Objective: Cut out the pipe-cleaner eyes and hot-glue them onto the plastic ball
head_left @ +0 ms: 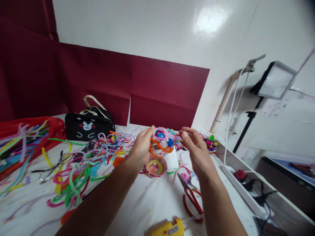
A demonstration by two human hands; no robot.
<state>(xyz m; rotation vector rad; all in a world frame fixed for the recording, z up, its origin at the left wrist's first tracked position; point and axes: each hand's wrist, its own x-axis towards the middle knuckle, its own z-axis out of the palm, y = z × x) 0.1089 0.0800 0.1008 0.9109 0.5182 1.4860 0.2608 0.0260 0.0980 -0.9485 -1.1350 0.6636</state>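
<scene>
My left hand (142, 146) grips a clear, rounded plastic piece decorated with pipe cleaners (161, 144), holding it above the table. Pink, blue and orange fuzzy stems are shaped on its surface. To its right, my right hand (195, 149) is raised with its fingers apart and nothing visible in it. Just below the held piece sits a round transparent dish (155, 167) with yellow and pink rings. Red-handled pliers (193, 200) lie beneath my right hand. At the bottom edge, a yellow glue gun (169, 228) is partly cut off.
Tangled pipe cleaners (81, 177) spread across the left of the table. Behind them are a black bag (90, 126) and a red plastic bag (57, 127) of straight stems. Glasses (52, 167) lie among the stems. A power strip (243, 191) runs along the right edge.
</scene>
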